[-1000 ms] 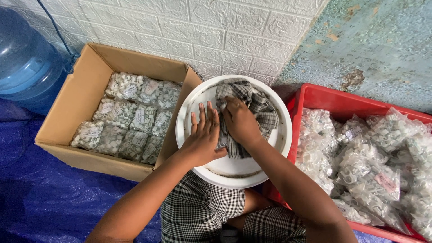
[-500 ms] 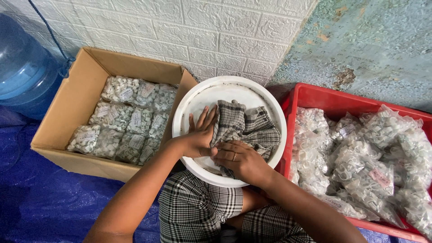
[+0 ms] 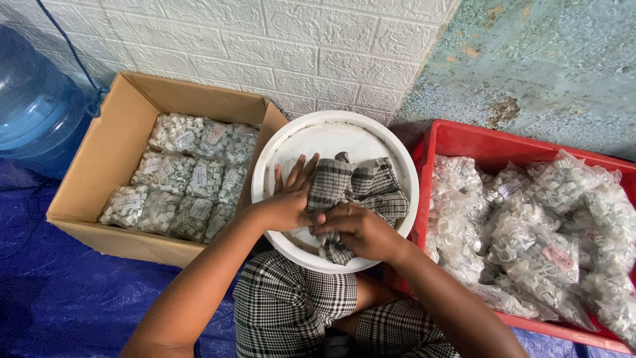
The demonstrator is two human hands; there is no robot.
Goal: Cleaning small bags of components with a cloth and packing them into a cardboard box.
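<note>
Nearest: checked-fabric lap (image 3: pixel 298 311), both forearms reaching out over it. Right hand (image 3: pixel 361 232) closed round the near bunch of a checked cloth (image 3: pixel 358 189), pinching it tight, probably to gather it. Left hand (image 3: pixel 288 202) flat, fingers spread wide, gripping nothing, pressing the cloth's left edge down, likely to stop it sliding. Cloth crumpled on a white round lid (image 3: pixel 331 136), middle to near-right part. Lid sits just past the lap, serving as a bench, wedged between box and crate. Left: open cardboard box (image 3: pixel 109 156) with clear bags of small white parts (image 3: pixel 182 179) packed flat in neat rows. Right: red crate (image 3: pixel 464 136) with same kind of bags (image 3: pixel 550 232) piled loose. Blue tarp (image 3: pixel 59 298) underneath. Far left: blue water jug (image 3: pixel 30 109). Farthest: white brick wall (image 3: pixel 265 40).
</note>
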